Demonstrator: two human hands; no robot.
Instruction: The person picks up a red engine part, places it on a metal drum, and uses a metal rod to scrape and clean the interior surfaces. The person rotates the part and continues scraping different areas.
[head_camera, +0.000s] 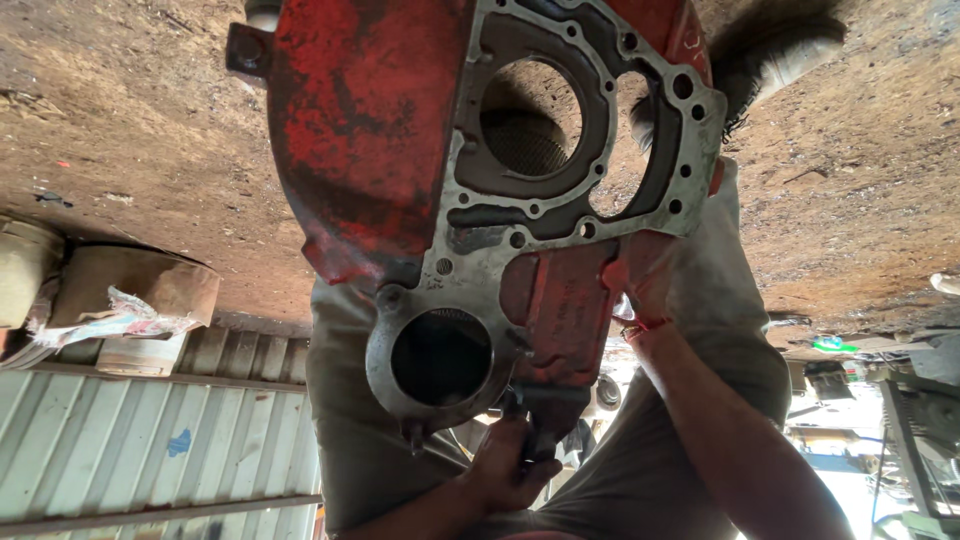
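Both hands grip a red, worn cast-metal housing (400, 130) with round bores: left hand (515, 465) curled round its lower lug, right hand (645, 275) clasping its edge.

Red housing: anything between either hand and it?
Nothing visible. The left hand already has its grip closed on the lower edge of the red housing, below the round opening. The right hand touches the housing's right side; the casting partly hides its grip.

Red engine housing (400, 130), left hand (505, 465) gripping its lower edge
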